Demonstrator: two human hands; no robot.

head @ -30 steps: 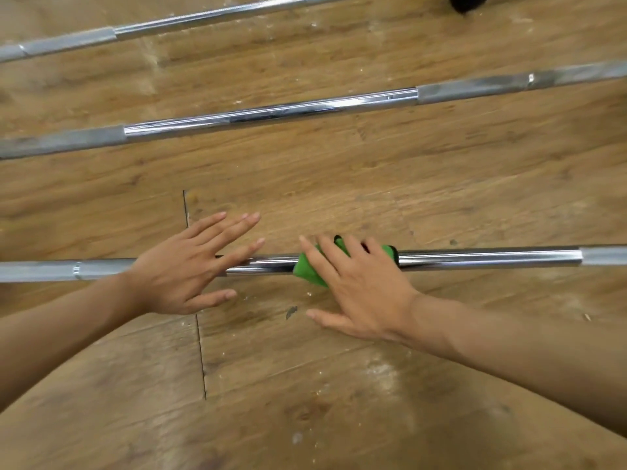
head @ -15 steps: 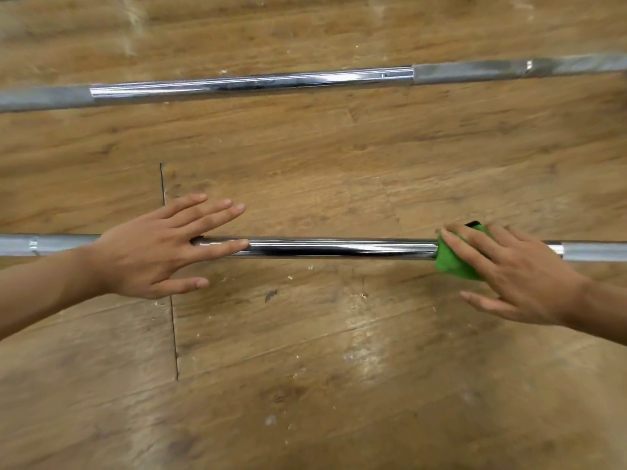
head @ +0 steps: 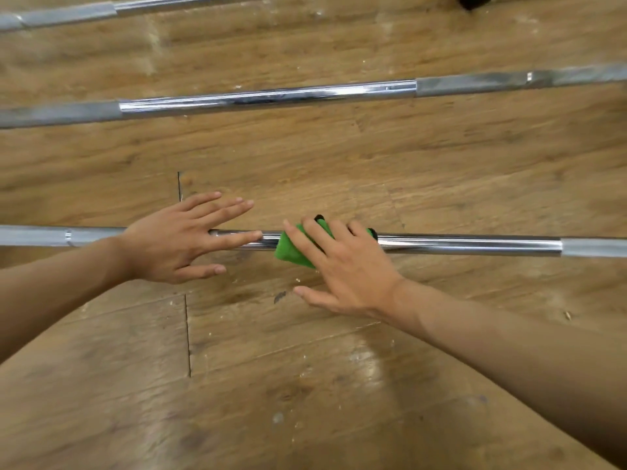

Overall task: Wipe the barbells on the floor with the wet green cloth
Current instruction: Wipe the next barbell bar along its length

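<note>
Three steel barbells lie side by side on the wooden floor. On the nearest barbell (head: 468, 244) my left hand (head: 176, 242) rests flat with straight fingers, left of centre. My right hand (head: 342, 266) presses the wet green cloth (head: 290, 250) onto the same bar with spread, straight fingers, close to the left hand's fingertips. Most of the cloth is hidden under the hand. The middle barbell (head: 268, 96) lies beyond, untouched. Along the top edge runs the far barbell (head: 71, 13).
A dark object (head: 475, 1) pokes in at the top right edge. A thin seam (head: 185, 300) in the floorboards runs toward me below my left hand. Pale specks and wet smears mark the floor in front.
My right hand has slid the green cloth left along the nearest bar, back close to my left hand, after a stroke to the right. The left hand kept its place on the bar.
</note>
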